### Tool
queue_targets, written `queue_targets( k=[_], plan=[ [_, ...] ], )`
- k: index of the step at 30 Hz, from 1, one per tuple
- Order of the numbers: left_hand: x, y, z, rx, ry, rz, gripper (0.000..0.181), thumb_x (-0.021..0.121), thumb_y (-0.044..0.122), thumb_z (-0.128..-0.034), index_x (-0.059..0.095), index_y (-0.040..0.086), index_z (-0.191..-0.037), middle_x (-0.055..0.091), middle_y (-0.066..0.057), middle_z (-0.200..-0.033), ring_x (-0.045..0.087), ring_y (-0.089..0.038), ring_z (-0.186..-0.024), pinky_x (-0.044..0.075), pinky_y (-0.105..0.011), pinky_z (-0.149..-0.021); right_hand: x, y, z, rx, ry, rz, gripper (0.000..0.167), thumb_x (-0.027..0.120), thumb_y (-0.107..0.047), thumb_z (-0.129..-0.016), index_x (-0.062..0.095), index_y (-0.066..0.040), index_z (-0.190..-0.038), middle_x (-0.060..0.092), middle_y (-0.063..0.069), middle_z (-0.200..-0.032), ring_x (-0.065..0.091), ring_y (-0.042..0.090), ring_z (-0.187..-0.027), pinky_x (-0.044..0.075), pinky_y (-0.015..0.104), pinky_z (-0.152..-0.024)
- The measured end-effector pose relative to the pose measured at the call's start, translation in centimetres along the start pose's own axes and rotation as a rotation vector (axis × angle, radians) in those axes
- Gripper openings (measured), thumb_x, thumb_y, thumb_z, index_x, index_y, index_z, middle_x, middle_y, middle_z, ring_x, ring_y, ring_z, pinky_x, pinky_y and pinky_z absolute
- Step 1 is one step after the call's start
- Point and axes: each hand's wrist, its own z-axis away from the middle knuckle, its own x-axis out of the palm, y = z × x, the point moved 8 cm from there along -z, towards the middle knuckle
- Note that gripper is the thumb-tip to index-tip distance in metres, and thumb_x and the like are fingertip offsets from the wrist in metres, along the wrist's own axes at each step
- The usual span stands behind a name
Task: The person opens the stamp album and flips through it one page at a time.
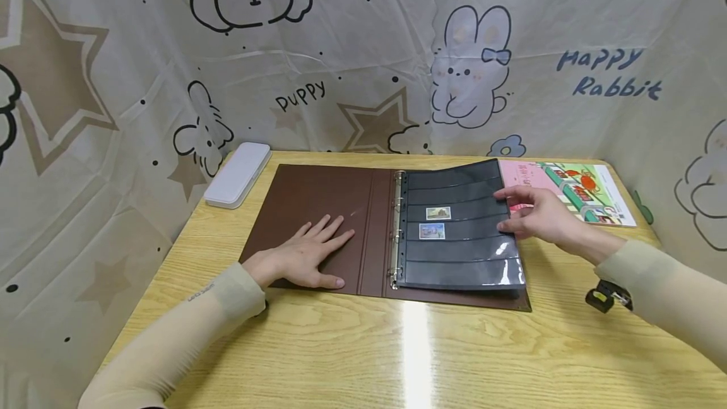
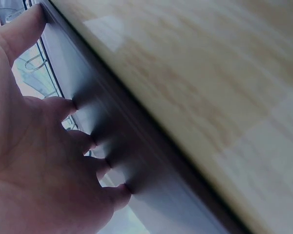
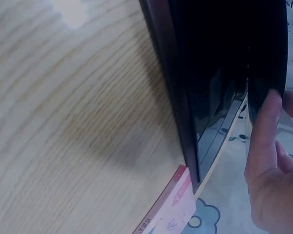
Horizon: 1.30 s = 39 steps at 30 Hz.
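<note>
A brown ring-binder stamp album (image 1: 318,194) lies spread on the table. Its black pocket page (image 1: 454,257) holds two small stamps, one (image 1: 438,213) just above the other (image 1: 431,231). My left hand (image 1: 309,254) rests with spread fingers on the inside of the left cover; in the left wrist view its fingertips (image 2: 119,192) touch the cover. At the page's right edge, my right hand (image 1: 536,216) pinches the page between thumb and fingers. The right wrist view shows that page edge lifted, apart from the dark sheet beneath, with the right hand (image 3: 271,165) holding it.
A white case (image 1: 238,175) lies at the back left of the table. Behind the right hand is a pink and green illustrated book (image 1: 591,191), close to the album's right edge. Printed cloth (image 1: 363,55) hangs around the table's back and sides.
</note>
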Motion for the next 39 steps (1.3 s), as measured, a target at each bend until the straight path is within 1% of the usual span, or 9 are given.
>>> queue_targets(
  k=[4, 11, 20, 24, 28, 31, 33, 37, 39],
  plan=[
    [0.0, 0.0, 0.0, 0.002, 0.001, -0.007, 0.107, 0.072, 0.064, -0.1023, 0.015, 0.025, -0.183, -0.002, -0.014, -0.192, -0.004, -0.043, -0.179, 0.006, -0.074, -0.141, 0.0, -0.5, 0.6, -0.007, 0.009, -0.009, 0.075, 0.084, -0.002, -0.095, 0.05, 0.005, -0.162, 0.049, 0.034, -0.156, 0.072, -0.002, -0.089, 0.07, 0.03, -0.079],
    [0.0, 0.0, 0.0, 0.001, 0.001, -0.008, 0.107, 0.073, 0.064, -0.1022, 0.015, 0.025, -0.183, -0.002, -0.014, -0.192, -0.004, -0.043, -0.179, 0.006, -0.074, -0.141, -0.5, -1.5, 1.2, -0.003, 0.043, -0.002, 0.071, 0.086, -0.006, -0.096, 0.055, 0.003, -0.16, 0.053, 0.023, -0.141, 0.07, -0.002, -0.088, 0.069, 0.029, -0.079],
    [0.0, 0.0, -0.1, 0.004, -0.003, -0.005, 0.107, 0.073, 0.065, -0.102, 0.015, 0.026, -0.183, -0.003, -0.014, -0.192, -0.005, -0.043, -0.179, 0.006, -0.074, -0.141, -0.9, -3.3, 1.1, -0.016, 0.055, 0.024, 0.069, 0.084, -0.008, -0.099, 0.056, 0.003, -0.16, 0.054, 0.02, -0.138, 0.07, -0.004, -0.09, 0.068, 0.026, -0.079],
    [0.0, 0.0, -0.1, 0.005, -0.003, -0.003, 0.107, 0.073, 0.065, -0.102, 0.015, 0.026, -0.183, -0.002, -0.014, -0.192, -0.004, -0.044, -0.179, 0.006, -0.074, -0.141, -1.1, -4.4, 1.1, -0.026, 0.064, 0.029, 0.069, 0.085, -0.007, -0.097, 0.057, 0.001, -0.16, 0.056, 0.016, -0.132, 0.07, -0.004, -0.087, 0.068, 0.026, -0.079],
    [0.0, 0.0, 0.0, 0.005, -0.003, 0.002, 0.107, 0.073, 0.064, -0.1018, 0.015, 0.025, -0.183, -0.002, -0.014, -0.192, -0.004, -0.044, -0.179, 0.006, -0.074, -0.141, -1.3, -5.3, 1.1, -0.016, 0.059, 0.036, 0.07, 0.086, -0.007, -0.097, 0.057, -0.001, -0.161, 0.058, 0.011, -0.128, 0.07, -0.003, -0.087, 0.068, 0.026, -0.079],
    [-0.1, 0.1, 0.0, 0.01, -0.001, 0.01, 0.107, 0.074, 0.063, -0.1018, 0.016, 0.024, -0.183, -0.001, -0.015, -0.192, -0.003, -0.045, -0.179, 0.006, -0.075, -0.14, -1.6, -6.0, 1.2, -0.017, 0.059, 0.047, 0.07, 0.085, -0.009, -0.098, 0.056, -0.002, -0.162, 0.06, 0.011, -0.131, 0.069, -0.004, -0.088, 0.067, 0.025, -0.079],
    [0.0, 0.1, 0.0, 0.005, -0.006, 0.006, 0.107, 0.073, 0.064, -0.102, 0.015, 0.025, -0.183, -0.002, -0.014, -0.192, -0.004, -0.044, -0.179, 0.006, -0.074, -0.141, -1.8, -6.5, 1.3, -0.028, 0.061, 0.057, 0.07, 0.083, -0.01, -0.1, 0.055, -0.002, -0.163, 0.061, 0.014, -0.137, 0.07, -0.005, -0.089, 0.067, 0.023, -0.079],
    [0.0, 0.1, -0.1, 0.003, -0.004, 0.002, 0.107, 0.073, 0.063, -0.1023, 0.015, 0.025, -0.183, -0.002, -0.014, -0.192, -0.004, -0.044, -0.179, 0.006, -0.074, -0.141, -2.1, -7.5, 1.4, -0.052, 0.058, 0.068, 0.068, 0.081, -0.01, -0.102, 0.054, -0.002, -0.164, 0.059, 0.021, -0.149, 0.071, -0.005, -0.089, 0.066, 0.022, -0.079],
    [0.0, 0.0, -0.1, 0.001, -0.007, 0.0, 0.107, 0.073, 0.063, -0.1023, 0.015, 0.026, -0.183, -0.003, -0.014, -0.192, -0.004, -0.043, -0.179, 0.006, -0.073, -0.141, -2.1, -7.9, 1.4, -0.054, 0.053, 0.072, 0.068, 0.081, -0.01, -0.102, 0.054, -0.001, -0.164, 0.058, 0.023, -0.151, 0.071, -0.004, -0.089, 0.066, 0.022, -0.079]
  ],
)
